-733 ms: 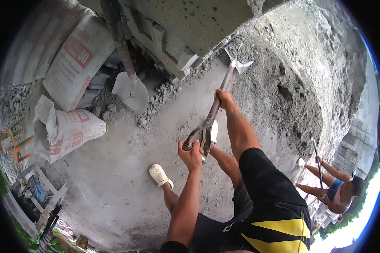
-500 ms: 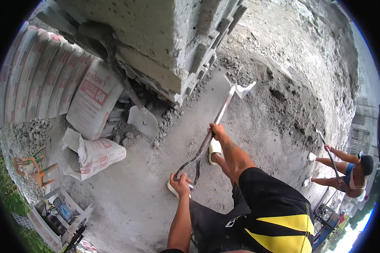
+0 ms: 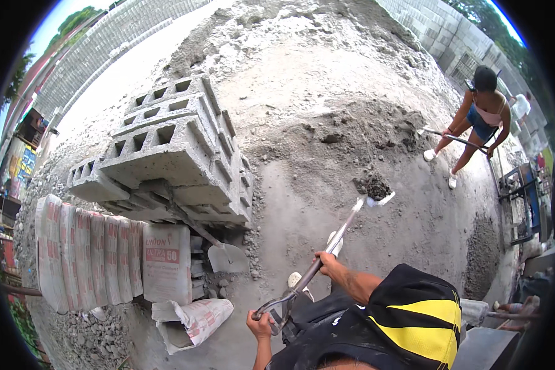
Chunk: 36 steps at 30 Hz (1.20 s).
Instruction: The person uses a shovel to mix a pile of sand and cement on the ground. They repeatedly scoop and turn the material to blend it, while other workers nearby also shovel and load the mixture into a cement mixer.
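My left hand (image 3: 260, 324) is closed around the handle at the near end of a long metal shovel (image 3: 346, 225). Farther along the shaft, my right hand (image 3: 325, 263) grips it with wrapped fingers. The shovel slants away to the upper right. A clump of dark, damp-looking mix (image 3: 374, 184) sits on its blade, hiding most of the metal. Beyond the blade spreads a low pile of the same grey mix (image 3: 345, 137). Between my hands, my light-coloured shoes show beneath the shaft.
Hollow concrete blocks (image 3: 166, 148) are stacked to the left, with a second shovel (image 3: 228, 258) leaning there. Below stand a row of cement bags (image 3: 91, 256) and an opened bag (image 3: 197, 322) lying down. A person (image 3: 482, 117) with a shovel stands at the right, near a metal frame (image 3: 517, 203).
My view has tilted up, showing more of the yard. The shovel blade has swung right, away from the blocks, and now carries mix. Both hands keep their grip.
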Tool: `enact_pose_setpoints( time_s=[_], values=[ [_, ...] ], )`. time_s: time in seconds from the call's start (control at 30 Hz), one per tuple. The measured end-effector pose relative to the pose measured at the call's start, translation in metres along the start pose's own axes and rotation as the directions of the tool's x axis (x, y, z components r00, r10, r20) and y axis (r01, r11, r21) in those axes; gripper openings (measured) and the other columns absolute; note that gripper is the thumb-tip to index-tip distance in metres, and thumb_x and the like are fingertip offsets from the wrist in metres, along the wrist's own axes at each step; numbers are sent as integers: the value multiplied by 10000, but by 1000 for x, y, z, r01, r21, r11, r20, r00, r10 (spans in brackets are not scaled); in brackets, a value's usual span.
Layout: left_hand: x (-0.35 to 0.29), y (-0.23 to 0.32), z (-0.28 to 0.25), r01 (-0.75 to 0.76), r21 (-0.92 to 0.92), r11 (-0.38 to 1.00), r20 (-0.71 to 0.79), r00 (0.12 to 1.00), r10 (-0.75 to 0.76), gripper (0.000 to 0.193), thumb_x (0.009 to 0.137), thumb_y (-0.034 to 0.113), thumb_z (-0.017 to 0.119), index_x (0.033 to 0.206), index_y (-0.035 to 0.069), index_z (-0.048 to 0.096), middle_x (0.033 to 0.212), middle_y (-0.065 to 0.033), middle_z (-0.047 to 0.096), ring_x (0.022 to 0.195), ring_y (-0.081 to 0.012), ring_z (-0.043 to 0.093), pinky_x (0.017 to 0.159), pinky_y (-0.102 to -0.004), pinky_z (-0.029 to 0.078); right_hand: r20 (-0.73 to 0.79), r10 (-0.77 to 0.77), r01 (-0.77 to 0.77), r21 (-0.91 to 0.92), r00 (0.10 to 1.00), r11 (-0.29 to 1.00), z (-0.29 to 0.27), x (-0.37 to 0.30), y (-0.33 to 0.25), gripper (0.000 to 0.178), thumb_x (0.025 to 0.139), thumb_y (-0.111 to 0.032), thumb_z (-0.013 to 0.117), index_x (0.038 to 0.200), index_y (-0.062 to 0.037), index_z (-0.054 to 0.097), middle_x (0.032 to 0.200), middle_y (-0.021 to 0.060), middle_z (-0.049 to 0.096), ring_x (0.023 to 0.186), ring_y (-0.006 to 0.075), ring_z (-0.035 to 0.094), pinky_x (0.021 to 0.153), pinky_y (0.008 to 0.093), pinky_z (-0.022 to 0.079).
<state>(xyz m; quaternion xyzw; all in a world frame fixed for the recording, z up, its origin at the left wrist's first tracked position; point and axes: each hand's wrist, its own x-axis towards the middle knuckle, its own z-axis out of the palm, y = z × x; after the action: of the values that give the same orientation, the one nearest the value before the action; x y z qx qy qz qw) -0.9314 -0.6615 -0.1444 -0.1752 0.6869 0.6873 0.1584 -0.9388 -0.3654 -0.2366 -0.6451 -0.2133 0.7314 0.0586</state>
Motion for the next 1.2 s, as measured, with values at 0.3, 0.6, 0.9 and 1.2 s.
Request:
enact_pose_setpoints(
  time_s=[0.3,0.6,0.9,1.2],
  values=[
    [-28,63,104,-93,80,992,735,678,4,126,629,-13,498,688,20,392,517,-83,473,371,-168,479,359,-273,407,-241,-310,392,598,920,699,-197,-127,-52,171,749,-45,585,822,12,441,636,111,494,542,225,516,505,374,459],
    [-303,14,246,-211,-282,936,948,-213,237,161,685,-11,569,764,27,434,583,-67,523,444,-142,505,414,-268,417,-855,-396,912,401,335,-93,-533,-375,-17,143,761,-100,596,726,-71,460,595,10,428,536,130,478,509,268,432],
    [-352,-10,204,-165,-770,617,562,-632,533,165,639,45,632,715,49,486,672,-90,541,574,-223,544,526,-309,435,-832,-466,787,493,301,-371,-572,-420,84,228,831,-158,531,633,-110,430,554,-19,408,474,86,403,462,216,379],
    [-134,-10,92,-198,232,952,909,393,-140,258,584,141,590,804,10,564,688,-30,520,613,-125,477,550,-253,394,-68,-927,554,817,368,160,-434,-378,41,223,819,-278,580,826,-63,521,787,100,536,805,228,532,816,397,419]
  ],
)
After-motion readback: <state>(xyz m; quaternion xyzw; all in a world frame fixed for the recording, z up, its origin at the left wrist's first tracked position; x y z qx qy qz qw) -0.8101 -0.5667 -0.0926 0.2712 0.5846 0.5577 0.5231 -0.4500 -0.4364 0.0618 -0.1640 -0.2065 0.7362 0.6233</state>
